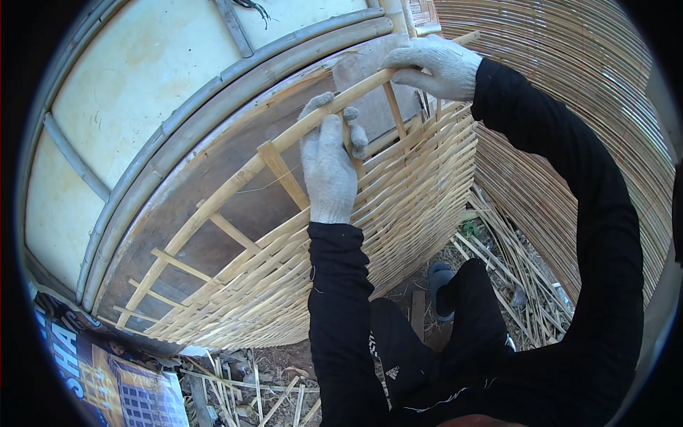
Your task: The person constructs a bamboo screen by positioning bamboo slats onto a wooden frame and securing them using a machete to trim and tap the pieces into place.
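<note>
A woven bamboo panel [398, 199] stands in front of me, its upright slats sticking up past the weave. Along their tops runs a long split-bamboo rail [235, 186]. My left hand [331, 160], in a pale knitted glove, is closed around an upright slat [348, 135] where it meets the rail, with a finger reaching up behind the rail. My right hand [441, 67], gloved the same way, is closed over the rail near its far right end. Another slat [284, 176] shows to the left of my left hand, and a thin strand hangs beside it.
Behind the panel is a grey-brown board [213, 192] below curved bamboo poles [284, 50] and pale wall panels. A slatted bamboo screen [562, 92] rises on the right. Bamboo strips [512, 263] litter the ground by my feet. A printed sheet [128, 384] lies lower left.
</note>
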Action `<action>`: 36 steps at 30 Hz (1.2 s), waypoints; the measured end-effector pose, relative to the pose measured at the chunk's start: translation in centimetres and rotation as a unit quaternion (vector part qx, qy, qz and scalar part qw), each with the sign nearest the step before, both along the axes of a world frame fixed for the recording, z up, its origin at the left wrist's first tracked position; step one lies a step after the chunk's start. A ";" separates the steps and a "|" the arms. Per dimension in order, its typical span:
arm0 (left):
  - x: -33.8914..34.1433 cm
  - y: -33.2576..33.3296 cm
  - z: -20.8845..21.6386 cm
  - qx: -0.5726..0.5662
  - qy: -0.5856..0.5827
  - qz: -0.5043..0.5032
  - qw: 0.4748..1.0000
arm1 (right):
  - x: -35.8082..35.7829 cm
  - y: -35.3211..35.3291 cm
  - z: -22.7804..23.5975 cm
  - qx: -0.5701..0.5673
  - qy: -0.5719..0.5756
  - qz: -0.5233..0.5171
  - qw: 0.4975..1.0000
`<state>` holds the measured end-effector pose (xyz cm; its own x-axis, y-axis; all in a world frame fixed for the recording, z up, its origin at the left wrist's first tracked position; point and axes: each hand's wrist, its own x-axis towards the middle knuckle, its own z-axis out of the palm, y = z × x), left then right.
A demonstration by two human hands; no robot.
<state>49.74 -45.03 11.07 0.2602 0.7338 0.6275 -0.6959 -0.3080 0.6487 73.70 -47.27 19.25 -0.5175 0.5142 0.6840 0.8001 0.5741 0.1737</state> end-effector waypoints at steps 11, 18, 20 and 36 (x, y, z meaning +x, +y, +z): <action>2.6 0.9 0.5 -0.002 0.008 0.129 0.992 | 1.8 2.6 -0.1 0.043 -0.075 0.028 0.996; 3.2 1.0 0.4 0.003 -0.003 0.161 0.987 | 1.0 1.0 0.0 -0.020 -0.027 0.000 0.999; 3.1 0.8 0.2 0.008 0.003 0.158 0.987 | 1.1 1.0 0.1 0.043 -0.104 -0.024 0.993; -2.1 -1.3 -0.2 -0.033 0.029 0.195 0.980 | -3.7 0.8 1.2 -0.089 -0.072 0.006 0.993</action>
